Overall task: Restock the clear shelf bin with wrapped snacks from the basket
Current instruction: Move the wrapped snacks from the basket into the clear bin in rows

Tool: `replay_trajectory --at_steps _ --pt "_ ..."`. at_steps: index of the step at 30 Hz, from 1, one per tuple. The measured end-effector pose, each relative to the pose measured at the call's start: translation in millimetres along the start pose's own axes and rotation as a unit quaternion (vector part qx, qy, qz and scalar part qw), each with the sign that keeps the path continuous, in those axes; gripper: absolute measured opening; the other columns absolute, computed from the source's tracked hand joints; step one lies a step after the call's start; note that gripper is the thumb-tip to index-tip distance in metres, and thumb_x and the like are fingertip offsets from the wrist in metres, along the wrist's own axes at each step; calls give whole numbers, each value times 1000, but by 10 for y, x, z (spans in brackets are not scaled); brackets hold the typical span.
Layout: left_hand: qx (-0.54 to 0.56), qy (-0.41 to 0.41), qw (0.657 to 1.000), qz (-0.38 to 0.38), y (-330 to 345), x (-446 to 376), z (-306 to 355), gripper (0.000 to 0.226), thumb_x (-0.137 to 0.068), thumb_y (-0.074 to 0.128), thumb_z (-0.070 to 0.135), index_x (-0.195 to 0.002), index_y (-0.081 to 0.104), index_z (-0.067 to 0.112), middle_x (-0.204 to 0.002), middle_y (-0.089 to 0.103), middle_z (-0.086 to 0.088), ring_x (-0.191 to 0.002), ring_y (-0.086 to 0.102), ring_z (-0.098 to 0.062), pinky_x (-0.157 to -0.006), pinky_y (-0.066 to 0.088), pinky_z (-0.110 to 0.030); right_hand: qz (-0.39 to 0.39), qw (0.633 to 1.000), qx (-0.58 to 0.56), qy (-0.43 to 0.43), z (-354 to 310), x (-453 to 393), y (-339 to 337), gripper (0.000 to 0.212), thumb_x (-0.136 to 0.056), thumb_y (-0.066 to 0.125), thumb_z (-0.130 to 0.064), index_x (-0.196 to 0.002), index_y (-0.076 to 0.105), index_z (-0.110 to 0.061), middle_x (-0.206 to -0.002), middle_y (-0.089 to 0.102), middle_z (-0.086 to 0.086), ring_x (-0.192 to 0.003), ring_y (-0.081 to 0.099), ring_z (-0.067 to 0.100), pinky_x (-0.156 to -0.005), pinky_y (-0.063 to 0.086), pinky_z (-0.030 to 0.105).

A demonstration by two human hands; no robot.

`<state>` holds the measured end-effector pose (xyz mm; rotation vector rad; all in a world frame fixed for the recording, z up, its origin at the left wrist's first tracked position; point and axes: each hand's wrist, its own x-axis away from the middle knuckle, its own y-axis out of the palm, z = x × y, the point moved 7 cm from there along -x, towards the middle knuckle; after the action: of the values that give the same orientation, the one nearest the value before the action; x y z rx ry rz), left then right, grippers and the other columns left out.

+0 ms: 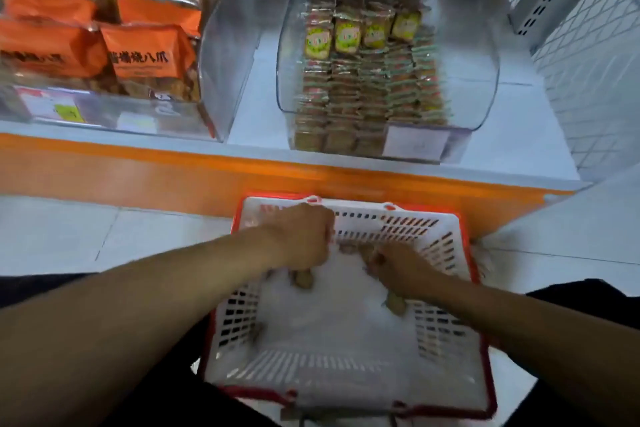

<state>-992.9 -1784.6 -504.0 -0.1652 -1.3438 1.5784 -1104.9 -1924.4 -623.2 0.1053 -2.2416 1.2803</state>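
Note:
A white basket with a red rim (446, 246) stands on the floor below the shelf, and both my hands are inside it. My left hand (304, 236) is curled over wrapped snacks (303, 279) near the far left of the basket floor. My right hand (398, 269) reaches in from the right, its fingers curled around small wrapped snacks (349, 248); the blur hides the exact grip. Another loose snack (394, 305) lies under my right wrist. The clear shelf bin (478, 55) above holds several rows of stacked wrapped snacks (367, 73).
A second clear bin (221, 55) at the left holds orange snack bags (145, 52). The shelf has an orange front edge (138, 166). A white mesh panel (588, 62) rises at the right. The floor is pale tile (69, 236).

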Motion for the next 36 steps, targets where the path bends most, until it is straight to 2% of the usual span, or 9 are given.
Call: replay_trajectory --at_steps 2,4,9,15,18,23,28,33,36 --pt "1 -30 995 -100 619 -43 -277 30 -90 63 10 -118 62 18 -123 63 -5 -110 63 -23 -87 50 -26 -32 998 -49 38 322 -45 349 55 -84 69 -3 -136 55 -16 -145 51 4 -138 44 21 -113 35 24" --pt "-37 -70 980 -185 1186 0 -624 49 -94 59 9 -142 49 8 -139 55 -14 -125 57 -32 -98 47 -31 -46 996 -31 74 603 -56 632 69 -84 74 -13 -146 43 -12 -153 39 4 -143 37 22 -115 33 23" --pt "-125 -111 953 -253 2131 139 -1195 41 -100 48 13 -141 44 12 -138 50 -17 -123 55 -33 -99 48 -42 -96 978 127 132 1029 -77 1183 54 -108 32 -37 -153 29 -7 -159 29 15 -142 36 26 -114 34 38" --pt "-245 -95 932 -249 2566 97 -1284 41 -100 45 11 -141 46 9 -139 54 -16 -131 47 -33 -108 37 -43 -24 982 89 163 1108 -210 1241 64 -98 60 -32 -151 30 -13 -148 42 14 -131 47 29 -104 41 37" --pt "-279 -89 925 -243 2591 61 -1294 35 -102 45 11 -135 54 8 -138 58 -13 -135 42 -33 -111 34 -42 -35 982 47 177 1137 -204 1330 55 -102 49 -18 -152 28 -10 -139 52 19 -120 56 33 -96 45 38" --pt "-289 -95 918 -256 2673 57 -1318 30 -100 48 10 -126 64 10 -132 63 -9 -135 43 -31 -114 32 -43 -77 978 30 193 1106 -202 1417 71 -100 56 -29 -157 18 -10 -131 61 16 -115 62 31 -94 53 40" --pt "-194 -97 953 -211 2566 -151 -1254 29 -101 50 19 -126 62 12 -129 61 -10 -120 54 -28 -102 46 -42 40 977 79 192 1041 -267 1112 38 -102 50 -16 -139 42 -10 -130 57 14 -110 59 28 -91 51 39" --pt "-36 -61 997 -32 2260 -628 -1107 37 -95 61 25 -132 62 21 -147 43 -9 -135 37 -32 -114 35 -46 12 971 102 216 1171 -364 1040 47 -104 41 -13 -148 29 -2 -146 39 21 -127 50 30 -105 45 39" --pt "-7 -84 996 -15 2210 -769 -1134 32 -92 66 25 -124 70 26 -154 33 -10 -144 27 -37 -115 33 -50 -20 971 112 212 1180 -428 1060 43 -102 46 -16 -143 39 -5 -151 34 19 -129 50 29 -105 46 41"
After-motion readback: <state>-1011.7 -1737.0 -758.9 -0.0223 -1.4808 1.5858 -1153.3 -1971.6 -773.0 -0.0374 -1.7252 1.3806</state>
